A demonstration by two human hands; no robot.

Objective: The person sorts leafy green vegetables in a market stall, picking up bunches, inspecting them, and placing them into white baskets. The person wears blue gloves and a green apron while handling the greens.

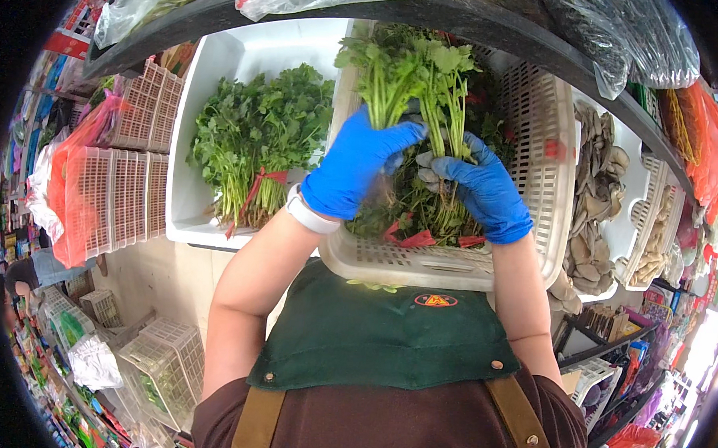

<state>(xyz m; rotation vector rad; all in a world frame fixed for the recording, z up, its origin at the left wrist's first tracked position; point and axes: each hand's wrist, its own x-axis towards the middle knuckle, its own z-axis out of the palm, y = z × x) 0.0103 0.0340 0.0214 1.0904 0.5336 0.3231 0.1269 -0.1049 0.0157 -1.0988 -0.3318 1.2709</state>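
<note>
My left hand (pixel 347 161), in a blue glove, is closed round the pale stalks of a bunch of celery-like greens (pixel 387 85), leaves pointing away from me. Close beside it, my right hand (pixel 489 188), also gloved in blue, grips a second bunch of these greens (pixel 446 92) low, near the roots. Both are held over a pale plastic crate (pixel 445 274) with slotted sides. More greens lie in that crate, darker and partly hidden under my hands, with red ties (pixel 413 236) among them.
At the left, a white foam box (pixel 251 37) holds more leafy greens (pixel 263 116), bound with red tape. Mushrooms (pixel 597 194) lie in a tray to the right. A dark shelf bar (pixel 432 15) arches across the far side, above the crate. Stacked crates (pixel 124 198) stand farther left.
</note>
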